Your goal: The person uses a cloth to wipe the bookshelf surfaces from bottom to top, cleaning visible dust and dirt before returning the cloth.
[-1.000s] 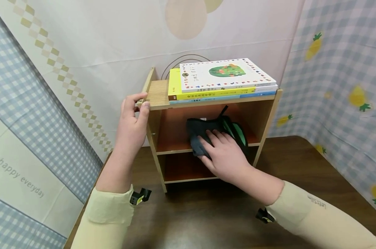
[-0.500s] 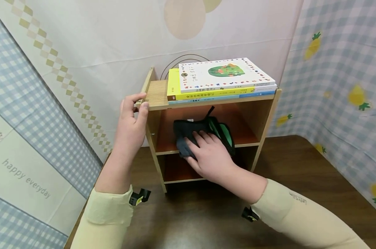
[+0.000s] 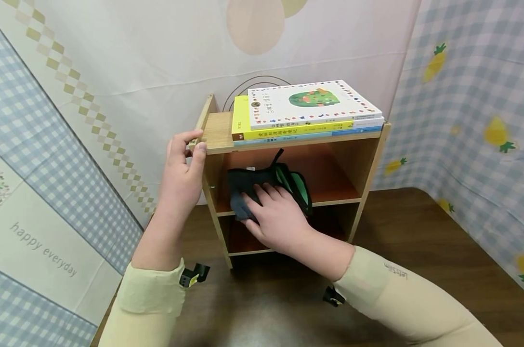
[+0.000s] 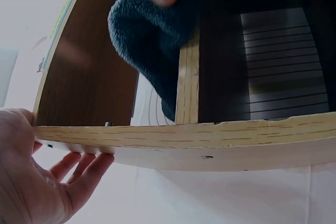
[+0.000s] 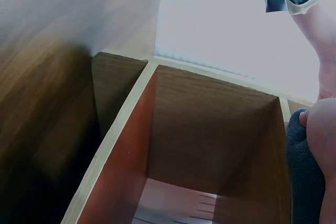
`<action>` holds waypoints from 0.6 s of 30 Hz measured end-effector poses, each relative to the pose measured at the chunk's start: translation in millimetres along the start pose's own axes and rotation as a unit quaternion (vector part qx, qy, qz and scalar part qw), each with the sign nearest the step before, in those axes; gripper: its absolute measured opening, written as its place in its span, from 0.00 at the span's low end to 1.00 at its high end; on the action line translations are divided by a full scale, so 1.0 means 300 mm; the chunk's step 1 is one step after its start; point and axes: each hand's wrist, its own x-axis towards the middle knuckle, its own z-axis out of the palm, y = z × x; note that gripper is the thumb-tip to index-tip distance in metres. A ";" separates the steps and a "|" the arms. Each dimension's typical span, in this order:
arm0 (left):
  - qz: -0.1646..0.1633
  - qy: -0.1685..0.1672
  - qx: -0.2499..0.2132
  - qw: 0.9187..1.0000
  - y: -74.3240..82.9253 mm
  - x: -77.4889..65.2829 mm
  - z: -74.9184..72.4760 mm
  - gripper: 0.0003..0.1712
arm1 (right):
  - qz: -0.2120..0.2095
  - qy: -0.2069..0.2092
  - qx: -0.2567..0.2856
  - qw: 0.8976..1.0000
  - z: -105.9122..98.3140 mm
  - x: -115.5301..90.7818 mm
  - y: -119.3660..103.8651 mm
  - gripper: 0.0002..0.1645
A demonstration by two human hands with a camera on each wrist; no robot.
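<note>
A small wooden shelf unit [image 3: 219, 129] stands upright before me. My left hand [image 3: 180, 176] grips its upper left corner; in the left wrist view, that hand's fingers [image 4: 93, 170] lie along the outer side panel. On the middle shelf lies a dark blue-grey plush cloth [image 3: 241, 185] with green folds and a black hanging loop. My right hand [image 3: 281, 219] rests over the cloth with extended fingers, pressing it near the shelf's left front. In the left wrist view the cloth [image 4: 137, 30] bulges past the middle board's edge, beneath the right thumb.
Several books [image 3: 314, 103] lie stacked on the top board. Below the middle shelf is a lower compartment [image 3: 327, 224]. The unit stands on a dark brown table [image 3: 400, 231], with patterned curtains [image 3: 474, 96] behind and at both sides.
My right hand has slid left along the middle shelf, taking the cloth from near the right side toward the left panel. The left hand keeps its grip on the corner.
</note>
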 end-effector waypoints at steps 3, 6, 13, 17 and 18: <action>0.001 0.001 -0.001 1.000 0.001 -0.002 0.004 0.25 | 0.000 -0.001 -0.002 1.000 0.005 0.006 -0.009 0.31; 0.003 0.002 -0.001 1.000 0.001 -0.004 0.007 0.24 | 0.000 -0.001 -0.003 1.000 0.006 0.011 -0.015 0.31; 0.009 0.005 -0.008 1.000 0.001 -0.003 0.005 0.23 | 0.000 -0.004 -0.006 1.000 0.003 0.018 -0.024 0.32; 0.005 0.004 -0.002 1.000 0.000 -0.003 0.002 0.24 | -0.002 -0.001 -0.008 1.000 0.002 0.026 -0.034 0.32; 0.003 0.003 -0.001 1.000 0.000 -0.003 0.002 0.24 | -0.004 0.002 -0.008 1.000 0.002 0.028 -0.038 0.31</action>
